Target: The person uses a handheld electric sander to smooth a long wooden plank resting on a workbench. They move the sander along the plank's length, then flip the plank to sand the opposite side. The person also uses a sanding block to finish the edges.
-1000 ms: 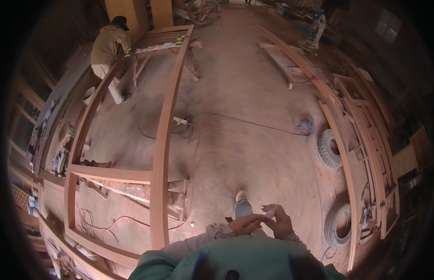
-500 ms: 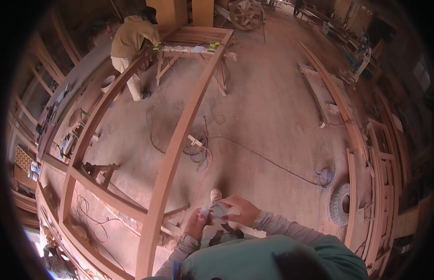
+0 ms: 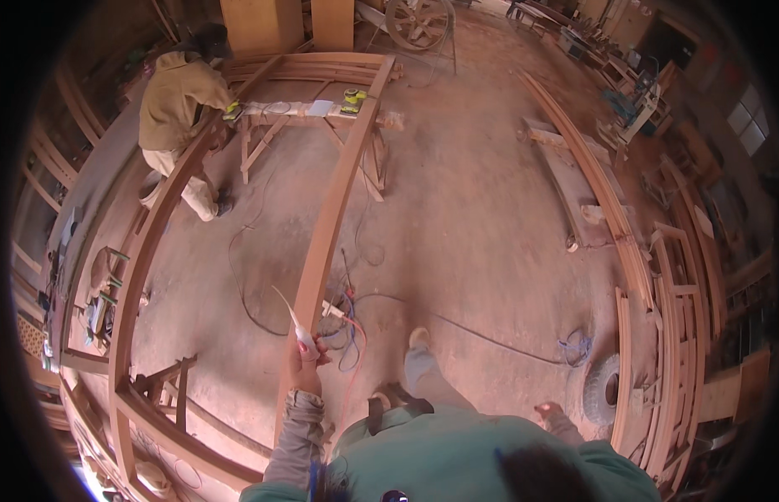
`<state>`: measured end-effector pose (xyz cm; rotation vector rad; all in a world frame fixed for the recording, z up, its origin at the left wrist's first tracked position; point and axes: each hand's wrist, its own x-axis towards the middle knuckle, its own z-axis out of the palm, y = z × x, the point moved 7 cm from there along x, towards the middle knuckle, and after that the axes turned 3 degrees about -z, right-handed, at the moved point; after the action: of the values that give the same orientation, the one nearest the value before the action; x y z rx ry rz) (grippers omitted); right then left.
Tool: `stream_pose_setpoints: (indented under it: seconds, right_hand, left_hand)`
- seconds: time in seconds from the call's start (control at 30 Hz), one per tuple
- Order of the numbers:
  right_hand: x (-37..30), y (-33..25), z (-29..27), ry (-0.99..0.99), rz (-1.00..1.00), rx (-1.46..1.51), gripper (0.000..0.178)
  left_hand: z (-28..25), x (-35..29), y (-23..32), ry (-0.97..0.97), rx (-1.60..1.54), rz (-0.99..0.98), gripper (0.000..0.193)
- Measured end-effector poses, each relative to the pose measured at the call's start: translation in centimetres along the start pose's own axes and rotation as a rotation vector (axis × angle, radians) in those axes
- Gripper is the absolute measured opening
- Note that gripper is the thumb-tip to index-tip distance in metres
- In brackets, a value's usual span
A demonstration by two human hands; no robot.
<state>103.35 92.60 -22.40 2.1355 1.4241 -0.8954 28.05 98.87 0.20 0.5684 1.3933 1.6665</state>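
My left hand (image 3: 306,361) is closed around a small white bottle with a long thin nozzle (image 3: 300,328). Its nozzle points up and forward, over the near part of the long wooden rail (image 3: 332,213) of a large frame. Down at my right side, my right hand (image 3: 552,411) shows only partly past my green clothing, away from the wood. Its fingers are too small and blurred to read.
A co-worker (image 3: 182,105) bends over the frame's far left side, near a sawhorse (image 3: 259,151) and a green sander (image 3: 353,100). Cords and a hose (image 3: 498,341) cross the floor. Timber pieces (image 3: 590,176) and a tyre (image 3: 601,389) lie to the right.
My hands were together in front of my body, around a pale item. Now they are apart: the left has reached forward with the bottle, the right has dropped to my side. My view has shifted.
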Motion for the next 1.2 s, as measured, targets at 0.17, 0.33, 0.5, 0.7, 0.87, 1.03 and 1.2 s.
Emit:
stream_pose_setpoints:
  seconds: [0.17,0.33,0.5,0.7,0.87,1.03,1.2]
  right_hand:
    - [11.0,-9.6,-8.1,-0.138,-0.135,0.006,0.054]
    - [18.1,-28.9,-24.2,0.116,-0.419,-0.026,0.047]
    - [18.6,-51.0,-46.0,0.355,-0.655,0.284,0.034]
    - [22.3,-66.8,-50.5,0.286,-0.822,0.183,0.028]
    - [25.2,-76.0,-49.7,0.105,-0.892,-0.023,0.028]
    - [29.2,-88.6,-54.9,0.071,-1.047,-0.085,0.031]
    - [34.1,-105.4,-59.1,0.173,-1.321,-0.1,0.041]
  left_hand:
    - [3.9,9.3,-4.2,0.048,-0.041,-0.091,0.042]
    - [5.8,17.7,-2.6,0.13,0.008,0.035,0.044]
    - [9.5,26.0,-0.6,0.221,0.119,0.108,0.04]
    - [6.4,37.8,-4.7,0.491,-0.086,-0.109,0.033]
    - [6.7,47.9,-6.2,0.501,0.006,-0.124,0.043]
    - [10.4,53.6,-6.6,0.373,0.168,-0.154,0.043]
    - [12.0,56.2,-8.0,0.354,0.252,-0.216,0.039]
